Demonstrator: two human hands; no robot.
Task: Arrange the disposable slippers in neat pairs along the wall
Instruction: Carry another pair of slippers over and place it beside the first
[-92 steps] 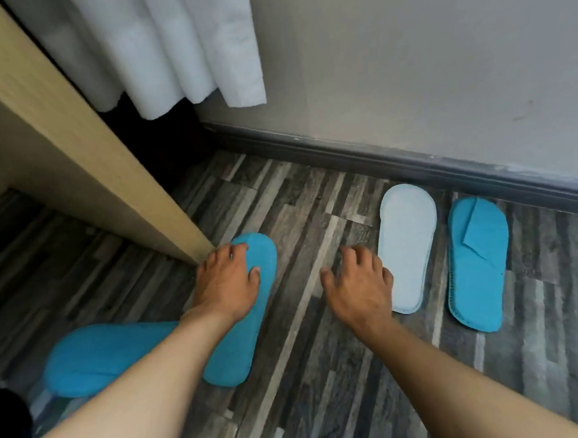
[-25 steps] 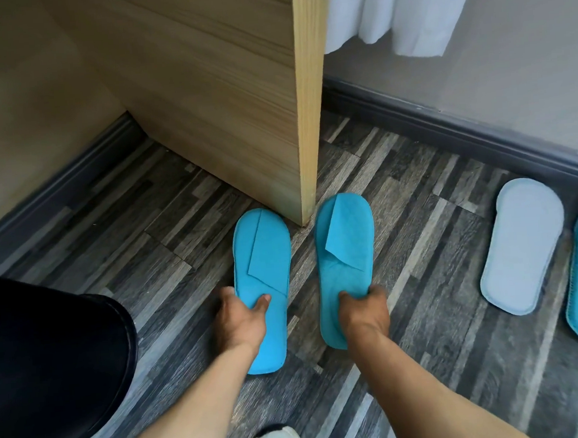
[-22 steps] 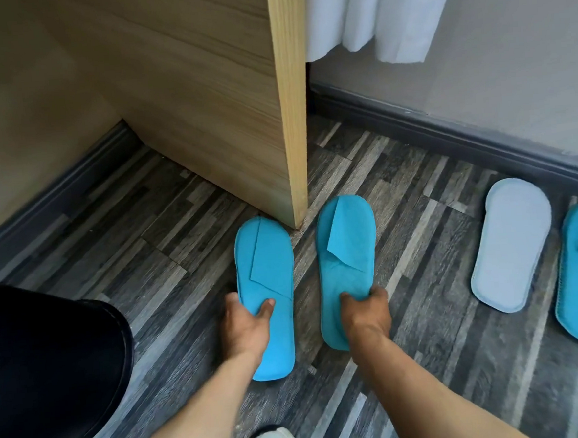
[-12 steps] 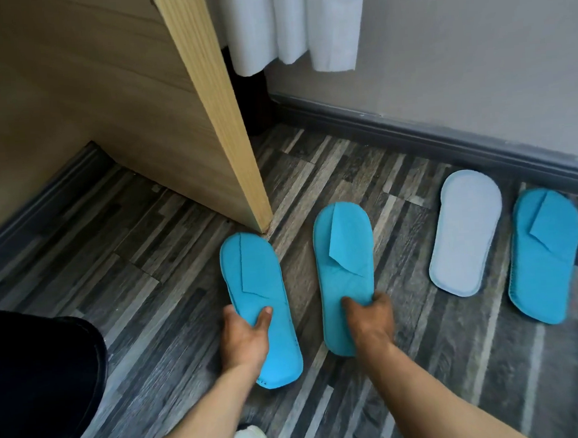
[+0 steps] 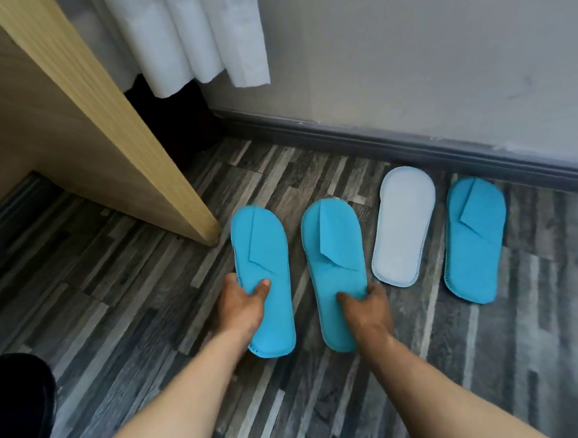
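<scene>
Both blue slippers have slid rightward along the floor since half a second ago, away from the foot of the wooden panel (image 5: 110,128) and closer to the white slipper (image 5: 402,226), with their toes now pointing more squarely at the wall (image 5: 422,45).

The left hand (image 5: 244,305) grips the left blue slipper (image 5: 264,282) at its outer edge, about midway along: the thumb presses on top and the fingers curl under the side. The slipper's toe reaches out beyond the hand toward the baseboard (image 5: 395,143), and its heel lies back beside the wrist, flat on the striped grey floor (image 5: 115,299).

The right hand (image 5: 365,307) pinches the right blue slipper (image 5: 335,270) the same way at its outer edge, thumb on the sole and fingers wrapped around the side nearest the white slipper. This slipper also lies flat, toe ahead of the hand, heel beside the wrist.

The two held slippers lie side by side, near each other but apart, each with its folded strap toward the toe end. Just right of them the white slipper lies sole up, and beyond it a third blue slipper (image 5: 475,240) lies with its toe close to the baseboard. White cloth (image 5: 193,37) hangs above the corner by the panel.
</scene>
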